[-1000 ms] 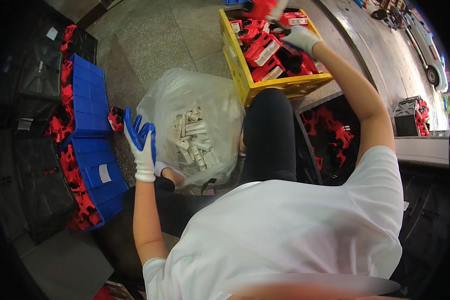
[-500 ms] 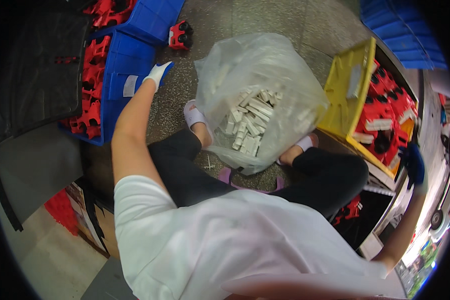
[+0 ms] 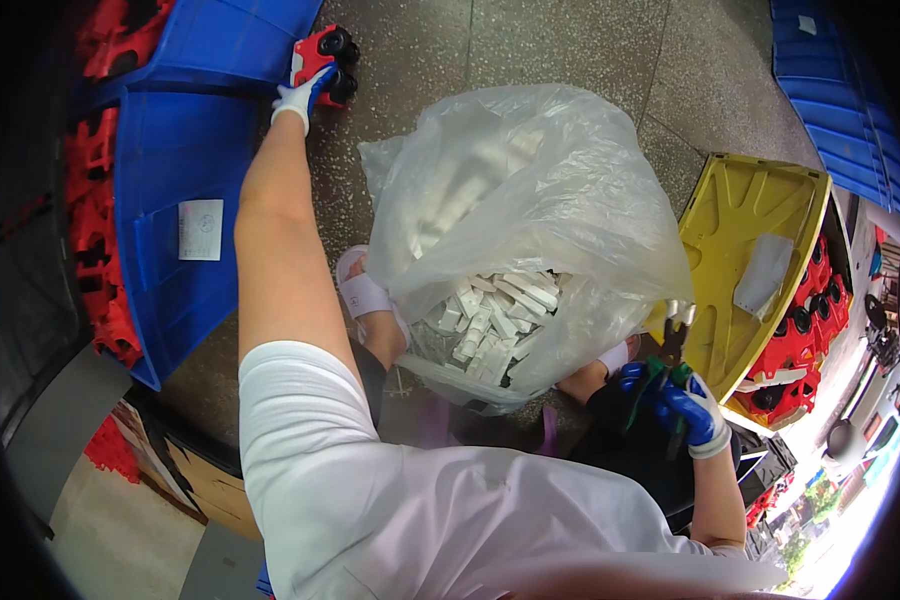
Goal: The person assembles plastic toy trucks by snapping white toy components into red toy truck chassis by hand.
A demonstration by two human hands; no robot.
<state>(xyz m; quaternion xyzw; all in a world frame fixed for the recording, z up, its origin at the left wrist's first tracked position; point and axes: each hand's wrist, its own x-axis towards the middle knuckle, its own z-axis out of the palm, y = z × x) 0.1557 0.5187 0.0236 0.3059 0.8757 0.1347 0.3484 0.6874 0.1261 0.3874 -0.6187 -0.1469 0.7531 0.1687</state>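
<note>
My left hand (image 3: 308, 97), in a white glove with blue palm and fingers, is stretched out to the far left. Its fingers are closed on the near side of a red toy car (image 3: 317, 52) with black wheels, which is on the floor by the blue crates. My right hand (image 3: 694, 412), gloved alike, is above my right thigh. It grips a pair of pliers (image 3: 676, 350) with green handles, jaws pointing away from me. Between my feet stands a translucent plastic bag (image 3: 560, 150), open toward me, holding many white plastic pieces (image 3: 500, 315).
Blue crates (image 3: 175, 140) with red toy parts (image 3: 95, 240) line the left side. On the right, a tilted yellow crate (image 3: 735, 215) holds red toy bodies (image 3: 815, 310) with black wheels. Another blue crate (image 3: 840, 100) stands at the far right.
My left hand has moved out and onto the red toy car. My right hand has come from beside the yellow crate to above my thigh, with pliers now visible in it.
</note>
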